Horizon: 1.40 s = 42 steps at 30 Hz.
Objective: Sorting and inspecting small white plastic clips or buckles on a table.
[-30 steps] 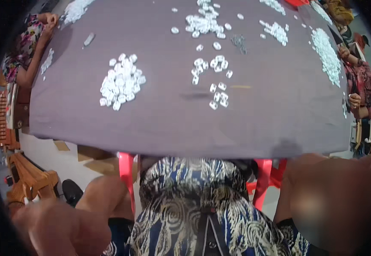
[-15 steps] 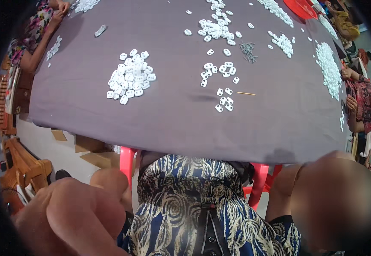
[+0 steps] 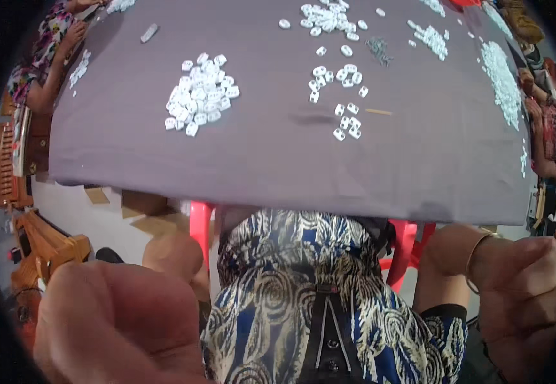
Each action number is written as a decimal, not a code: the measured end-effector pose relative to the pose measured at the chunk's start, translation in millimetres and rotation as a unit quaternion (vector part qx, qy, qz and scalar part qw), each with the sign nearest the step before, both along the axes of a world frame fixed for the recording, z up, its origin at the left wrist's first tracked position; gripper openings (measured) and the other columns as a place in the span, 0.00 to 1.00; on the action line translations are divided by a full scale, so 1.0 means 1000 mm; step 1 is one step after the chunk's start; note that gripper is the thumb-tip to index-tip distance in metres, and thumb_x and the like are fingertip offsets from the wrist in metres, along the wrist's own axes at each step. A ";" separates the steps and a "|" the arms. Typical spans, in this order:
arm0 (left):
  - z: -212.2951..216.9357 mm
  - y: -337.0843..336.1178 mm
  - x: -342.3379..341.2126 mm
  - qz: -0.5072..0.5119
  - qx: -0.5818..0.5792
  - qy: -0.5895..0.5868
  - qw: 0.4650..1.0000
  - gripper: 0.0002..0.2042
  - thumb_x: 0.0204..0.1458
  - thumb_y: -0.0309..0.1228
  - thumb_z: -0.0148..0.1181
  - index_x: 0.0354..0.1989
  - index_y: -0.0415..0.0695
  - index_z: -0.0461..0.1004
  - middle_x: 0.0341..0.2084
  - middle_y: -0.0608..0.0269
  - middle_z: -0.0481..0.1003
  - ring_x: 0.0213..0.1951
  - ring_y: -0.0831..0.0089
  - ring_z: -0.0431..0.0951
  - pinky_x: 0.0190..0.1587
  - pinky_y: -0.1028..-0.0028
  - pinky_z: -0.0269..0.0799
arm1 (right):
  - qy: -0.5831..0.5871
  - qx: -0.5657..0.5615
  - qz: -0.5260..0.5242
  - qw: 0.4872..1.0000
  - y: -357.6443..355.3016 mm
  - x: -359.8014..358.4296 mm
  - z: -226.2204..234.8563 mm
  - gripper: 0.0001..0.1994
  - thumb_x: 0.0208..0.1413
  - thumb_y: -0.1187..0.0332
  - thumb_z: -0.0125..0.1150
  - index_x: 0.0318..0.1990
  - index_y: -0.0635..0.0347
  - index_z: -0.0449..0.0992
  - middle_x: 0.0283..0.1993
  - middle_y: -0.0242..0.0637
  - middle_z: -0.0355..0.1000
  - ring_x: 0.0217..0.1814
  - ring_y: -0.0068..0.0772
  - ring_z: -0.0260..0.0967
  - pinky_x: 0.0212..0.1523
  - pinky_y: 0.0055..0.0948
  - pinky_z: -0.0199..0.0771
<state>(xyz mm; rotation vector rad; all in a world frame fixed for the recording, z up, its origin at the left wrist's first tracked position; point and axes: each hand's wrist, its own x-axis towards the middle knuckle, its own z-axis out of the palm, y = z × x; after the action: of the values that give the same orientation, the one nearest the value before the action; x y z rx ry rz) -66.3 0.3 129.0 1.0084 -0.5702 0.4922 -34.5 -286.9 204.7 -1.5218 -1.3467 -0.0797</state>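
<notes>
Both my hands are raised close to the camera, short of the table's front edge and apart from each other. My left hand (image 3: 115, 320) is at the lower left with its fingers curled in; whatever they may hold is hidden. My right hand (image 3: 527, 294), with a thin band at the wrist, is at the lower right, thumb pressed against bent fingers; I cannot make out anything in it. On the table, a heap of white oval plastic pieces with holes (image 3: 201, 96) lies left of centre. Smaller white pieces (image 3: 348, 121) are scattered right of centre, beside a thin wooden stick (image 3: 378, 112).
A grey-purple cloth covers the table (image 3: 258, 166). Farther back lie more white pieces (image 3: 329, 18), small grey strips (image 3: 379, 51) and a small pale bundle (image 3: 150, 33). Other people's arms (image 3: 54, 80) rest along both sides. Red stool legs (image 3: 400, 253) stand below the front edge.
The view has shifted, so the table sits higher in the picture. My right hand, smeared before, now shows bent fingers. The pieces on the table seem to lie as before.
</notes>
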 end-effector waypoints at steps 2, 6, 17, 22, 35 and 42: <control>-0.001 -0.006 -0.006 0.006 -0.008 0.012 1.000 0.04 0.51 0.26 0.56 0.33 0.43 0.68 0.21 0.64 0.71 0.20 0.72 0.71 0.21 0.73 0.68 | 0.027 0.012 -0.015 0.999 0.000 -0.003 -0.002 0.21 0.60 0.58 0.49 0.60 0.42 0.59 0.26 0.31 0.62 0.20 0.28 0.54 0.18 0.33 0.63; 0.004 -0.012 -0.015 0.020 -0.020 0.014 1.000 0.04 0.52 0.26 0.56 0.33 0.43 0.68 0.21 0.65 0.71 0.20 0.72 0.71 0.21 0.73 0.68 | 0.061 0.038 -0.045 0.996 0.009 -0.007 0.000 0.22 0.60 0.60 0.50 0.61 0.45 0.56 0.26 0.31 0.64 0.19 0.27 0.54 0.20 0.32 0.66; 0.022 -0.003 -0.013 0.041 -0.019 -0.041 0.998 0.03 0.52 0.26 0.55 0.33 0.43 0.68 0.21 0.65 0.71 0.20 0.72 0.70 0.20 0.73 0.68 | 0.107 0.239 -0.026 0.965 0.041 0.007 -0.016 0.18 0.50 0.68 0.59 0.47 0.50 0.59 0.20 0.26 0.65 0.15 0.21 0.54 0.21 0.27 0.64; 0.013 -0.024 -0.031 0.197 -0.081 -0.043 0.976 0.08 0.52 0.25 0.55 0.38 0.40 0.65 0.20 0.62 0.70 0.18 0.72 0.68 0.20 0.75 0.66 | 0.259 0.241 -0.246 0.902 0.061 0.030 -0.061 0.05 0.51 0.80 0.53 0.26 0.61 0.69 0.24 0.31 0.65 0.19 0.20 0.58 0.19 0.20 0.61; -0.097 -0.008 0.078 0.070 0.110 0.375 0.918 0.07 0.56 0.22 0.53 0.42 0.38 0.70 0.32 0.68 0.69 0.31 0.83 0.70 0.30 0.80 0.67 | -0.136 -0.244 -0.192 0.941 0.098 0.173 -0.176 0.07 0.51 0.70 0.59 0.37 0.57 0.76 0.35 0.34 0.70 0.42 0.39 0.66 0.43 0.38 0.68; -0.121 -0.016 0.110 0.122 0.157 0.378 0.904 0.09 0.55 0.23 0.54 0.44 0.39 0.70 0.35 0.68 0.70 0.32 0.85 0.71 0.32 0.83 0.68 | -0.125 -0.265 -0.194 0.936 0.105 0.175 -0.187 0.06 0.51 0.73 0.58 0.35 0.63 0.72 0.31 0.41 0.67 0.34 0.45 0.66 0.37 0.40 0.68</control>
<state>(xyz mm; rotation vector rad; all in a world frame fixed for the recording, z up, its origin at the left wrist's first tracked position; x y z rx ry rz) 43.5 -15.6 7.6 1.4812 0.1885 0.1903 140.2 -181.4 18.1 -2.2913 -1.3048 -0.1748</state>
